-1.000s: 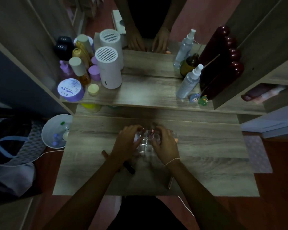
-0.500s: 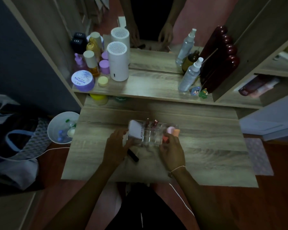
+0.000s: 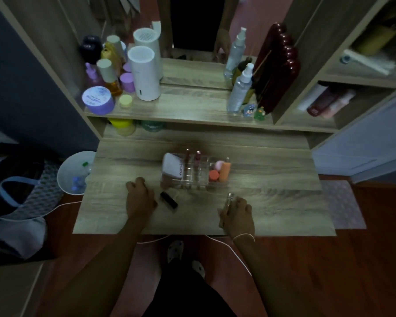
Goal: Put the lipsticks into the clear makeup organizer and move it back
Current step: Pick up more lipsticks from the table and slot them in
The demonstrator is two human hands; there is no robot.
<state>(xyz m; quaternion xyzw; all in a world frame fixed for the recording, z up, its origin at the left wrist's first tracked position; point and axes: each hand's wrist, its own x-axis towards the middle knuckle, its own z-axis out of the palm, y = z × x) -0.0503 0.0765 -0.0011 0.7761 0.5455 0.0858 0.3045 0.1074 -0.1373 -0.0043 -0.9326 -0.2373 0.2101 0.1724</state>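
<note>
Mid-table we saw the clear organizer (image 3: 194, 171); our left hand (image 3: 140, 197) rested empty beside a black lipstick (image 3: 168, 199), our right hand (image 3: 237, 212) gripping a lipstick tube (image 3: 228, 199).

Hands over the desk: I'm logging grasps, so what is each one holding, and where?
The right hand grips a slim clear-capped lipstick tube around its lower body. The left hand holds nothing, resting beside the black lipstick.
</note>
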